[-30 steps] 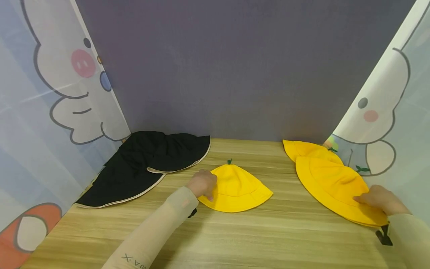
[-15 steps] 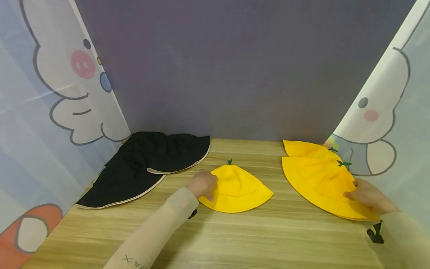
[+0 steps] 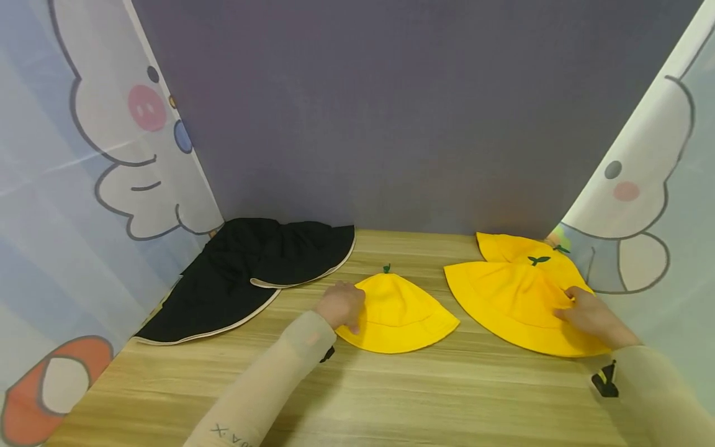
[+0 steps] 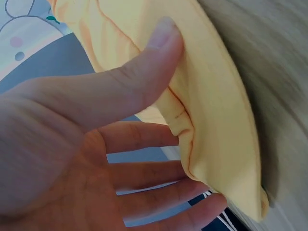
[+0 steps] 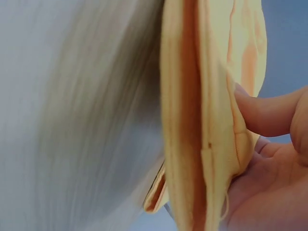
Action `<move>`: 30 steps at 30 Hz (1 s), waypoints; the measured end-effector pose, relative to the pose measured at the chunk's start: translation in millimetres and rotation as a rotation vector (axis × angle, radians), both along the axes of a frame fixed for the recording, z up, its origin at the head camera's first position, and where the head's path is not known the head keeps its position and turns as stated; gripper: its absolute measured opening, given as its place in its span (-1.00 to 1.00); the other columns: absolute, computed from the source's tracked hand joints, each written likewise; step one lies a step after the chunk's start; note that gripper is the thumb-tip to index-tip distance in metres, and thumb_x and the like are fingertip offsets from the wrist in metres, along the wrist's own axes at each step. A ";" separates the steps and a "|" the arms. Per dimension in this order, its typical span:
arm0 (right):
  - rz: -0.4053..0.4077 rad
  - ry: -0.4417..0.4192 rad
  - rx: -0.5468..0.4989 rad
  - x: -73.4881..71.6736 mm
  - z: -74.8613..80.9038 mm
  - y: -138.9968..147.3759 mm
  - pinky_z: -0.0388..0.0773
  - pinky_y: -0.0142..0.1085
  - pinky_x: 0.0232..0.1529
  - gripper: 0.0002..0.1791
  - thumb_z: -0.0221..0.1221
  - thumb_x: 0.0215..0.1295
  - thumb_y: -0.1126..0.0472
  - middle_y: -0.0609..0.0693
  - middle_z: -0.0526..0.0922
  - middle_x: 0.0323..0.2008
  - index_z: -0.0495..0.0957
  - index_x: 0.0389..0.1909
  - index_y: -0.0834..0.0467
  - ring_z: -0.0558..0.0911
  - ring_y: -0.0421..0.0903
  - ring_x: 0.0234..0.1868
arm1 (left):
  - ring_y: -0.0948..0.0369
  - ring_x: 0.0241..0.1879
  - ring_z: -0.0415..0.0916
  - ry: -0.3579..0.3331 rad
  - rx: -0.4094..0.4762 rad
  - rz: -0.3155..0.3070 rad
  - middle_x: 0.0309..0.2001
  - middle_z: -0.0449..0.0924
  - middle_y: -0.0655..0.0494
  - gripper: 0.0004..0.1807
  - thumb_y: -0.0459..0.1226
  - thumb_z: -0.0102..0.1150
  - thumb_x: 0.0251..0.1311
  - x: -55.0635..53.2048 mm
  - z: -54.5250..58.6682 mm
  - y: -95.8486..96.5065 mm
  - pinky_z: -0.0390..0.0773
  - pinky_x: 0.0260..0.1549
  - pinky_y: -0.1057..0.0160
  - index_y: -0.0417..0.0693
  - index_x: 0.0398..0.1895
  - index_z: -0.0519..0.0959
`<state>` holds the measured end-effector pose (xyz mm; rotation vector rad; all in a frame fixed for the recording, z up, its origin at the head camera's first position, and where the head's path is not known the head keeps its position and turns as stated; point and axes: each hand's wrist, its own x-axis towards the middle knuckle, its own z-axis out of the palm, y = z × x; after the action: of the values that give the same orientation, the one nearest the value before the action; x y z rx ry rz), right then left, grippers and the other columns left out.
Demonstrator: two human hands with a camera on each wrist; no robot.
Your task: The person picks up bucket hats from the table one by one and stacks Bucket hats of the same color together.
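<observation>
In the head view a yellow bucket hat [image 3: 399,310] with a green sprout on top lies flat on the table, mid-view. My left hand [image 3: 342,305] holds its left side; the left wrist view shows the thumb [image 4: 163,43] on the front of the brim and the other fingers behind the cloth. A second yellow bucket hat [image 3: 503,298] is to the right, pinched at its right side by my right hand [image 3: 594,318]. Seen from the right wrist, the thumb presses this hat [image 5: 216,120] near the crown seam, and the other fingers are largely hidden behind it.
Behind the second hat, partly covered, lies another yellow hat [image 3: 497,246]. Two black hats with pale edging, one in front [image 3: 209,304] and one behind [image 3: 307,248], overlap at the back left. A grey panel [image 3: 391,124] and printed side curtains enclose the wooden table [image 3: 424,397].
My right hand has drawn the second yellow hat left across the table, so more of the hat behind it shows. The left hand keeps its hold on the middle hat.
</observation>
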<state>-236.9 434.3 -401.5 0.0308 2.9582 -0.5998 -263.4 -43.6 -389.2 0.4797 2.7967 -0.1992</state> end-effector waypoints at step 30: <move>0.015 0.214 -0.104 0.6 3.7 -19.1 0.42 -0.06 -0.25 -0.45 0.17 0.49 0.13 0.54 0.48 -0.09 0.29 0.07 0.59 0.46 0.25 -0.21 | 0.15 -0.11 0.56 -0.025 0.737 -0.069 0.12 0.61 0.02 -0.68 -0.22 0.04 0.51 -43.7 -6.8 77.9 0.58 -0.06 0.17 -0.13 0.19 0.59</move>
<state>-236.3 415.2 -397.8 -0.0698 3.1226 -0.8010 -307.1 34.3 -396.0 0.7224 2.7510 0.8413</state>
